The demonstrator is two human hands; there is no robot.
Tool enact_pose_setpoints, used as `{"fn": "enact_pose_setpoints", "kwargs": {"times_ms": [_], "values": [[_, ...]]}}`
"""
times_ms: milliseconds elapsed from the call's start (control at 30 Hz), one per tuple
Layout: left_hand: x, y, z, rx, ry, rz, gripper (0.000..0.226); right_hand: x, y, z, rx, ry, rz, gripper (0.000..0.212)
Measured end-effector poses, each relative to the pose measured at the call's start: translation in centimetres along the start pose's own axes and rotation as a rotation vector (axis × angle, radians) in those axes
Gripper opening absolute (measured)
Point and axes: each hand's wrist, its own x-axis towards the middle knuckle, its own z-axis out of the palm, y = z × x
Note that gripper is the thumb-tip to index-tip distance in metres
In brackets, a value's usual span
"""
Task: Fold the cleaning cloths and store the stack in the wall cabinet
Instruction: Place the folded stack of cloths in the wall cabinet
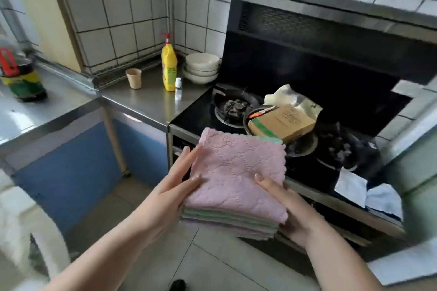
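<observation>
In mid-air, near centre, in front of stove: stack of folded cloths, pink on top, green and lilac below. Left hand flat against left edge, fingers straight. Right hand clamped on near right corner, thumb on top.

Risks: lower layers sliding out if tilted; loose far edge fanning open; snagging on box atop burner.

Hidden: wall cabinet out of view; right fingers presumably under stack; cloth count unclear.
</observation>
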Motion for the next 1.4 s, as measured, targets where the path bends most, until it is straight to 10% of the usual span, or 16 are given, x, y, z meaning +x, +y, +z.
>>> {"fn": "enact_pose_setpoints", "kwargs": {"times_ms": [367, 600, 800, 1067, 1400], "values": [[17.9, 6.8, 7.5, -0.005, -0.159, 0.166, 0.044, 4.6, -13.3, -6.3, 0.026, 0.12, -0.647, 0.073], [28.5, 11.6, 12.2, -0.003, -0.312, 0.328, 0.047, 7.6, -21.7, -11.2, -0.443, 0.393, -1.081, 0.053], [33.4, 15.6, 16.1, 0.047, -0.377, 0.407, 0.045, 8.4, -28.1, -14.3, -0.514, 0.339, -1.126, 0.033], [38.2, 22.0, 21.1, 0.452, -0.278, 0.778, 0.053, 5.9, -35.1, -17.5, -0.633, 0.348, -1.199, 0.102], [39.0, 31.8, 27.0, 0.557, -0.258, 0.948, 0.076, 3.4, -47.4, -19.4, -0.687, 0.352, -1.382, 0.089]]}}
